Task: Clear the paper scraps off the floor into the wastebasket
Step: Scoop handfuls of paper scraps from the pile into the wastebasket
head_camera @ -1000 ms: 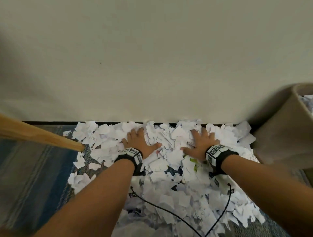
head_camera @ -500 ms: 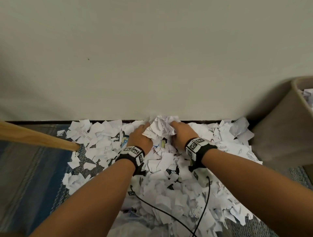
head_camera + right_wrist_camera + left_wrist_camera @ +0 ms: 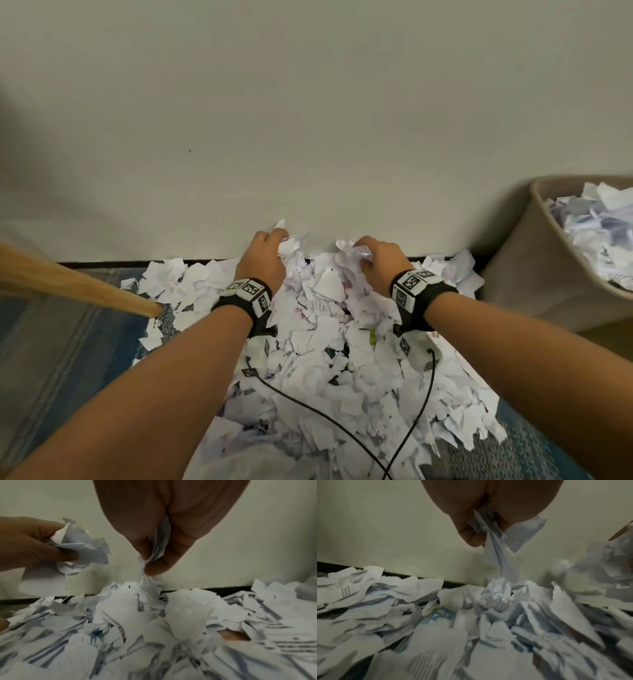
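Note:
A thick pile of white paper scraps (image 3: 342, 377) covers the carpet against the wall. My left hand (image 3: 265, 255) grips a crumpled bunch of scraps (image 3: 496, 545), lifted a little above the pile. My right hand (image 3: 375, 258) grips its own bunch of scraps (image 3: 158, 547), also raised off the pile. The two hands are apart, both close to the wall. In the right wrist view the left hand (image 3: 30, 543) shows with its crumpled wad. The beige wastebasket (image 3: 534, 274) stands at the far right, with scraps inside it.
A plain wall (image 3: 308, 120) with a dark baseboard rises right behind the pile. A wooden leg (image 3: 75, 286) slants in from the left onto blue-grey carpet (image 3: 61, 359). Two black cables (image 3: 325, 416) trail from my wrists over the scraps.
My hands went from flat on the pile to scooping together, then closed on scraps and rose apart, each with its own bunch. The view has shifted so more of the wastebasket shows.

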A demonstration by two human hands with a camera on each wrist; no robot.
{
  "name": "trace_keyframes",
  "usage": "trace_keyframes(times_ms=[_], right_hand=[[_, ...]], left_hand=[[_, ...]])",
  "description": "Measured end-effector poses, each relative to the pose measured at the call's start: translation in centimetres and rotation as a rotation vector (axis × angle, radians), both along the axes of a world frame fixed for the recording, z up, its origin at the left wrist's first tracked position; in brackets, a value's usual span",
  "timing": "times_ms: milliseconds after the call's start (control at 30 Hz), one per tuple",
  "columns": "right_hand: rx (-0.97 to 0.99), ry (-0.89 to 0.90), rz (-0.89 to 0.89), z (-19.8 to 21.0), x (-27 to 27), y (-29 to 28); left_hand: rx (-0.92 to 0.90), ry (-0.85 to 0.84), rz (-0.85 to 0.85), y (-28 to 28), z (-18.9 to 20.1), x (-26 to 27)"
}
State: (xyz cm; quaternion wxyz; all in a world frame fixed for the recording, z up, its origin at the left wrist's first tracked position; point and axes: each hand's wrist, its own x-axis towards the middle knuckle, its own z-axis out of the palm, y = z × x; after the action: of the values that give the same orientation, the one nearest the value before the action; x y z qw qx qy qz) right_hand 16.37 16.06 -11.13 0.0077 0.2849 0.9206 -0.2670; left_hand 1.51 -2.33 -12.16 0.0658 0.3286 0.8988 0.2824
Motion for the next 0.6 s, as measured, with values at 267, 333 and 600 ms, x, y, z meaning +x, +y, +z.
trace_keyframes(times_ms=[267,333,600], right_hand=[[-0.095,0.176,-0.113,6.8,2.0,1.5],[-0.103,0.238,-0.162,8.9,2.6,2.2],[-0.099,0.536,-0.430,16.2,8.4,7.7]], left_hand=[[0.147,0.056,-0.047,3.7,6.6,1.8],[0.210,0.055,-0.061,5.3,8.2,2.6],[0.442,-0.004,-0.187,14.0,13.9,9.3]])
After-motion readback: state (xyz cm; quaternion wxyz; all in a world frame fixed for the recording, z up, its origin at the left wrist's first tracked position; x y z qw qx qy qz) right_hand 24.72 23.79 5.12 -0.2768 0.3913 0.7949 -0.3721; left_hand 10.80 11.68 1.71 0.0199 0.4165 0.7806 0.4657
